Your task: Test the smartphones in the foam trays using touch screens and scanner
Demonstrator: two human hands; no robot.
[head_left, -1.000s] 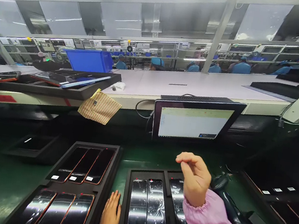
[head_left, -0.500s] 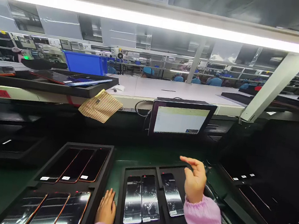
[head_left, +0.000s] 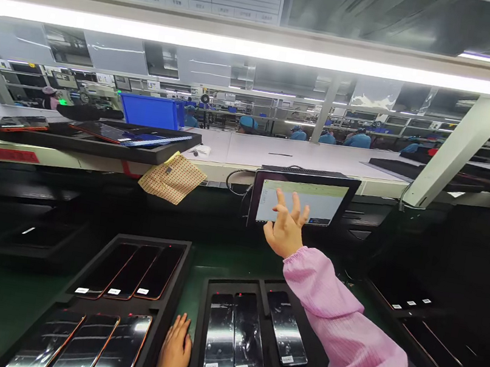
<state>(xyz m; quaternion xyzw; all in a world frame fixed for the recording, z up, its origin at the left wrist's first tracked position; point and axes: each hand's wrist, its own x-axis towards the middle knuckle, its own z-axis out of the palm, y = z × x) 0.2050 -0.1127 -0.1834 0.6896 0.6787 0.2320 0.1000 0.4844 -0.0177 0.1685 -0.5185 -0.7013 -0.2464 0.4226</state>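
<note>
My right hand (head_left: pixel 286 226) reaches up in front of the monitor (head_left: pixel 302 201), fingers spread near its lit screen; whether a fingertip touches it I cannot tell. Flat on the green bench between two black trays lies my left hand (head_left: pixel 175 348), its fingers stretched out and holding nothing. The left foam tray (head_left: pixel 185 266) carries several smartphones (head_left: pixel 102 346) with orange edges and white labels. Beside my left hand, the middle tray (head_left: pixel 200 324) holds three phones (head_left: pixel 222 333), screens up, one of them in a separate compartment beneath my right forearm.
A shelf (head_left: pixel 241 146) runs across the back, bearing a black tray of devices (head_left: pixel 107 147) and a blue bin (head_left: pixel 149 111). A patterned tan sheet (head_left: pixel 173 178) hangs off its edge. More labelled phones (head_left: pixel 455 344) lie at right. People in blue caps (head_left: pixel 248 124) sit far off.
My right hand has moved up and left from above the middle tray to the monitor, its fingers spreading. My left hand stays on the bench. The view has shifted slightly.
</note>
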